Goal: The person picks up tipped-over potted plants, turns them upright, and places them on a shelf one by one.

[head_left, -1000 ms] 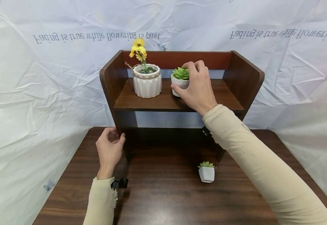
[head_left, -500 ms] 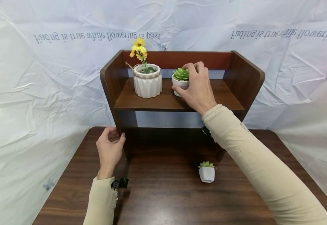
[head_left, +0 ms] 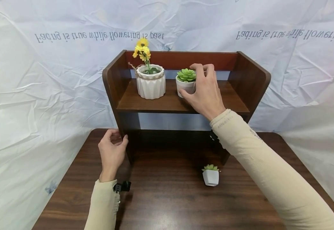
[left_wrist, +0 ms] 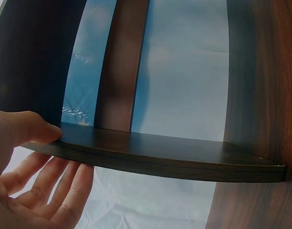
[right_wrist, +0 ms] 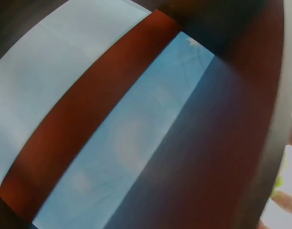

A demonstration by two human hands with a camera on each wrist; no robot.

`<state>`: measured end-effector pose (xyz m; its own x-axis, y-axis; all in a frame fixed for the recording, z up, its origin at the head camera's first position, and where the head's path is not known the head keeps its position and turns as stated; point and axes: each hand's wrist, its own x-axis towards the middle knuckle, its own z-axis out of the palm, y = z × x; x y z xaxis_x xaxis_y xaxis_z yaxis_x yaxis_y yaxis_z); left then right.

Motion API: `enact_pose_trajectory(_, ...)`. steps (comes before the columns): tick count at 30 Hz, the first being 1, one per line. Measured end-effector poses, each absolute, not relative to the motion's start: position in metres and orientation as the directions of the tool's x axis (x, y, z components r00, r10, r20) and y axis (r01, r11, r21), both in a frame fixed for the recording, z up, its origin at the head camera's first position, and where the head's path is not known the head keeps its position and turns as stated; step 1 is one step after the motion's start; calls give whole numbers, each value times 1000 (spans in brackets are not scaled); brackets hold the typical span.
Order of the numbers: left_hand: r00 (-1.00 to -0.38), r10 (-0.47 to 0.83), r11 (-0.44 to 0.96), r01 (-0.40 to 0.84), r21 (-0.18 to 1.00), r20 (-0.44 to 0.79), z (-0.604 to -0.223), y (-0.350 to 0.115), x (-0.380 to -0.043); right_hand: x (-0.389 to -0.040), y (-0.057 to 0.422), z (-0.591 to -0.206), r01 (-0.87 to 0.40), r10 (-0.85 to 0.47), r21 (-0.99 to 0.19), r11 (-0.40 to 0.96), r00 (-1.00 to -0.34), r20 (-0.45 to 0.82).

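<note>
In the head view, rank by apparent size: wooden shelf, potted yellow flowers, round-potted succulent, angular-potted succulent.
1. Wooden shelf
2. Potted yellow flowers
3. Round-potted succulent, partly behind the right hand
4. Angular-potted succulent

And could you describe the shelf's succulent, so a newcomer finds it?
A brown shelf stands on the table. On its upper board, right of the yellow flowers, sits the succulent. Its white pot is round, neither ribbed like theirs nor angular like the pot below.
</note>
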<state>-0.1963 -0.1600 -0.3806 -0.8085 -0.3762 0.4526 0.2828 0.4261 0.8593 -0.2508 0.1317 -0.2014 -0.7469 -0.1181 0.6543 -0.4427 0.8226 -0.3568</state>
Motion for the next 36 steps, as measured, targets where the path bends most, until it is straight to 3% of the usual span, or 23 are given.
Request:
enact_pose_trajectory(18, -806, -373, 433, 287, 854, 460, -381, -159, -197, -215, 141, -207, -519, -208, -252, 817, -672, 710)
enact_pose_trajectory(36, -809, -371, 430, 286, 856, 456, -381, -159, -196, -191, 159, -219, -561, -198, -251, 789, -618, 761)
